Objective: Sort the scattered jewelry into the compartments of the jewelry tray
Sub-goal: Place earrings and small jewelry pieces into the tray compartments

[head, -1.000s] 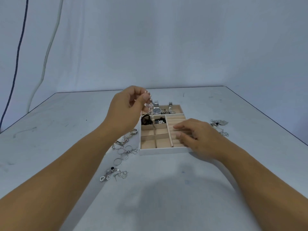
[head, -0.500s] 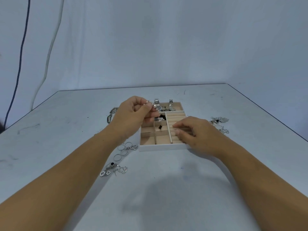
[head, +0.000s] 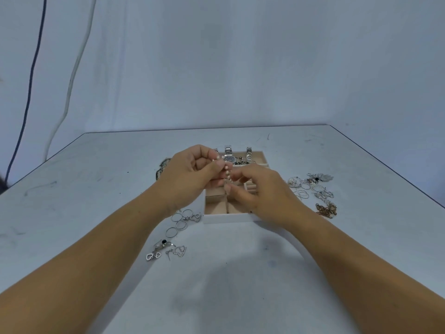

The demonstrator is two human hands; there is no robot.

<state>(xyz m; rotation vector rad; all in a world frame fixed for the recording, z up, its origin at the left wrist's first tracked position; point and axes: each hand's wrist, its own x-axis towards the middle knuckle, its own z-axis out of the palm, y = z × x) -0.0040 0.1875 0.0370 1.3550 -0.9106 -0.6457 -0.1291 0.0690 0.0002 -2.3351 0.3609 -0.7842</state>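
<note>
Hanging down the wall at far left are a dark cable (head: pixel 26 100) and a white cable (head: pixel 72 75), well clear of the grey worktop (head: pixel 240 273). On the worktop left of the tray lie a patterned piece (head: pixel 160 168) partly hidden behind the left wrist, a cluster of thin silver rings (head: pixel 181 221) just beside the tray's near left corner, and nearer the camera a group of heart-shaped earrings (head: pixel 166 252). The left hand (head: pixel 187 179) is raised over the tray's left side, thumb and fingertips pinched on the upper end of a pearl bracelet (head: pixel 226 173). The bracelet hangs in a short strand between the two hands, above the tray's middle compartments and not touching them. The right hand (head: pixel 260 191) meets it from the other side, its thumb and forefinger closed on the strand's lower end, the remaining fingers curled. Below the hands sits the jewelry tray (head: pixel 226 217), white-walled with beige lining; its near small compartments look bare, while the far compartment holds a silver watch (head: pixel 229 157) and other metal pieces too tangled to tell apart. To the right of the tray, apart from it, lies a scattered heap of hoops and chains (head: pixel 313 189), with a gold-toned chain (head: pixel 326 210) at its near end.
</note>
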